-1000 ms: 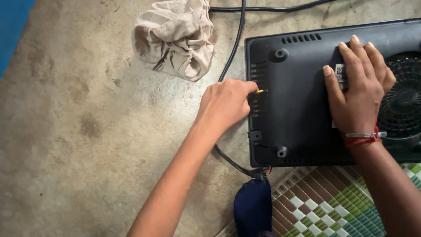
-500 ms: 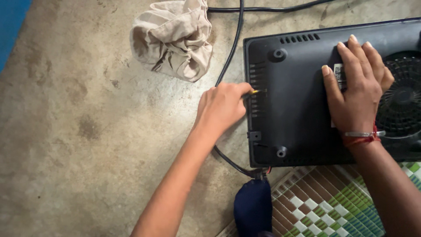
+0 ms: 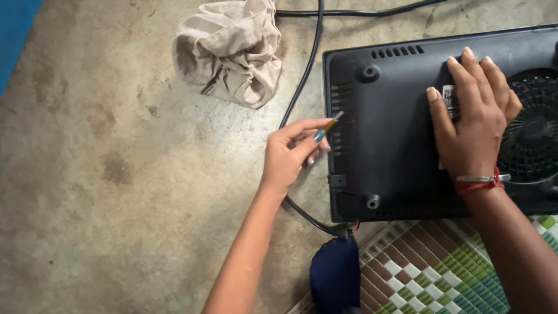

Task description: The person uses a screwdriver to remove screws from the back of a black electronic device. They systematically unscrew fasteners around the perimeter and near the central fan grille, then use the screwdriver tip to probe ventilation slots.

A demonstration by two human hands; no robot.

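Observation:
A black flat appliance (image 3: 401, 145) lies upside down on the concrete floor, its underside with round feet and side vents facing up. My left hand (image 3: 290, 154) pinches a small thin tool (image 3: 326, 128) with a blue and yellow shaft. The tool's metal tip points at the vent slots on the appliance's left edge. My right hand (image 3: 471, 125) lies flat, fingers spread, on the underside beside the round fan grille (image 3: 532, 131). A red thread and a thin bangle circle that wrist.
A crumpled beige cloth (image 3: 232, 49) lies on the floor at upper centre. A black power cable (image 3: 305, 87) runs down past the appliance's left side to its lower corner. A checked woven mat (image 3: 430, 273) and a dark blue fabric shape (image 3: 334, 276) lie below. A blue surface (image 3: 14, 32) edges the far left.
My left hand has pulled back slightly from the appliance's left edge and turned, so the thin tool now shows between the fingertips. The right hand has stayed flat in place.

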